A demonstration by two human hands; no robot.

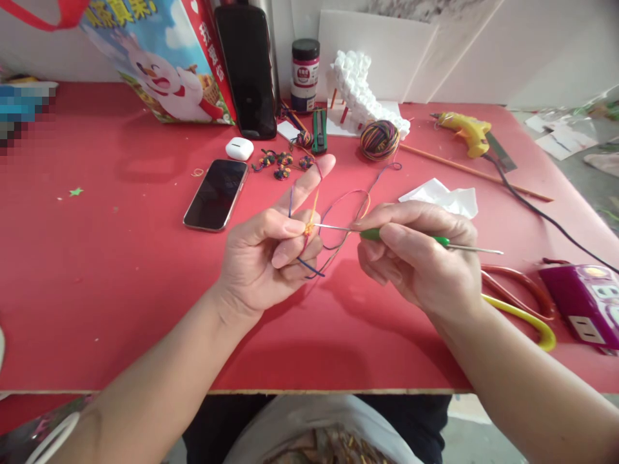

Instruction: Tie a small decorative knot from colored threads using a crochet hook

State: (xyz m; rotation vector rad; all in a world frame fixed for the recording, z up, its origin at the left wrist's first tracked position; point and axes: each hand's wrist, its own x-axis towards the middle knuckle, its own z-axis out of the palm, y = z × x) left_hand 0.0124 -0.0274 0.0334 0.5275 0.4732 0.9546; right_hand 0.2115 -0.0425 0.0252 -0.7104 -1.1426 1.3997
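Observation:
My left hand (271, 251) pinches a tiny piece of orange crochet (309, 228) between thumb and fingers. Its index finger is raised, with multicoloured yarn (316, 193) looped over it and running down to the stitches. In my right hand (420, 251) is a crochet hook (370, 234) with a green grip, held like a pen. The hook's thin metal tip points left and meets the orange piece; whether it passes through a loop is too small to tell. Slack yarn trails from my hands back to a multicoloured yarn ball (380, 140).
Behind my hands lie small crocheted pieces (282, 173), a green box cutter (319, 131), a phone (215, 194) and a white earbud case (239, 149). To the right are a yellow glue gun (465, 132), a crumpled tissue (440, 197), scissors (544, 332) and a purple power socket (580, 303).

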